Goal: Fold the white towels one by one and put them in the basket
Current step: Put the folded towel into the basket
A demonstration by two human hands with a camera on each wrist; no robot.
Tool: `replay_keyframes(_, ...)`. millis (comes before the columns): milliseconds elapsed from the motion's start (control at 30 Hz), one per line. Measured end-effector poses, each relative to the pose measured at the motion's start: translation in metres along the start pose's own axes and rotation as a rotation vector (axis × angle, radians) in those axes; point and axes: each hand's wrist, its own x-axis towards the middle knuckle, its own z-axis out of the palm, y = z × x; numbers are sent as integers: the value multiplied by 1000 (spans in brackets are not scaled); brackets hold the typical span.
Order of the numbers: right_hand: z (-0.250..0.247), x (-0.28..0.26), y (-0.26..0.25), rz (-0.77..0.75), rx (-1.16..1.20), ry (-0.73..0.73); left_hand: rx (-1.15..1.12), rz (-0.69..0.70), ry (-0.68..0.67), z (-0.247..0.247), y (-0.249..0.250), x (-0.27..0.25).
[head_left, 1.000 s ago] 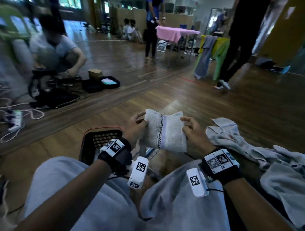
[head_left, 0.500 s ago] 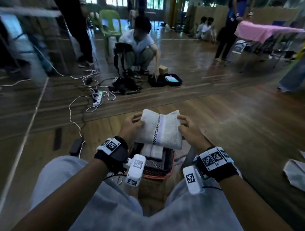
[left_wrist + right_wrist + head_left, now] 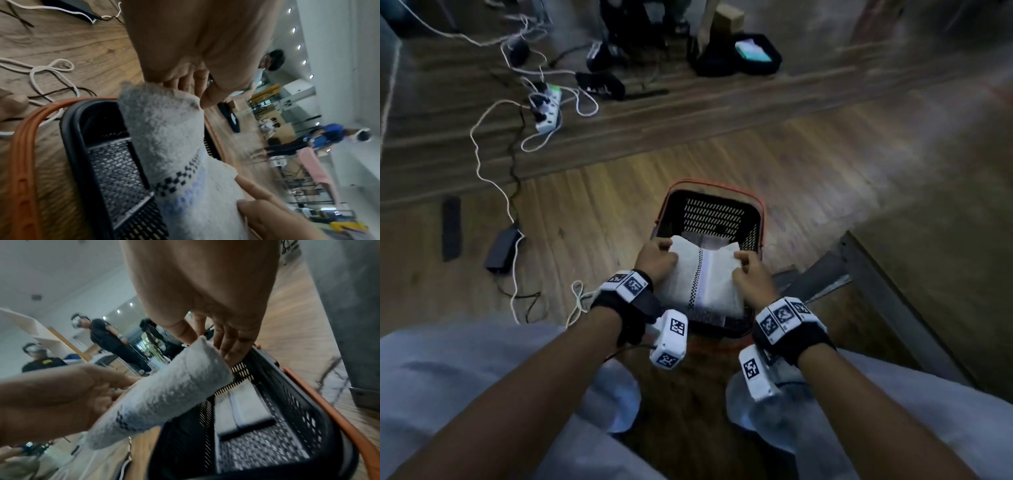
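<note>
A folded white towel with a checked black stripe and a pale blue band hangs just over the black mesh basket with orange handles. My left hand grips its left edge and my right hand pinches its right edge. In the left wrist view the towel sags over the basket's rim, held by the left hand. The right wrist view shows the right hand on the towel's corner. Another folded towel lies on the basket floor.
The basket stands on the wooden floor between my knees. White cables and a power strip lie to the far left, with a black adapter. A grey table leg runs at the right. Black bags sit far ahead.
Both hands have carried the folded towel from the right over to the basket and lowered it toward the opening. My view has tipped down at the basket.
</note>
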Motion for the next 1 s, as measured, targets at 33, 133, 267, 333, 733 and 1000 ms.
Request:
replay_keyframes(33, 8, 12, 8, 18, -15, -5, 51, -9, -11, 6, -9, 13)
replay_keyframes(133, 33, 57, 33, 96, -18, -1, 148, -40, -17, 30, -38, 61)
replay_keyframes(267, 60, 117, 57, 167, 19, 52, 120, -63, 39, 59, -58, 114)
replay_keyframes(333, 72, 147, 65, 189, 26, 84, 74, -81, 64, 72, -68, 138)
replay_keyframes(733, 102, 250, 100, 151, 16, 239, -87, -76, 71, 110, -94, 235)
replay_keyframes(1000, 113, 252, 116, 125, 16, 327, 48, -67, 38, 116, -110, 242)
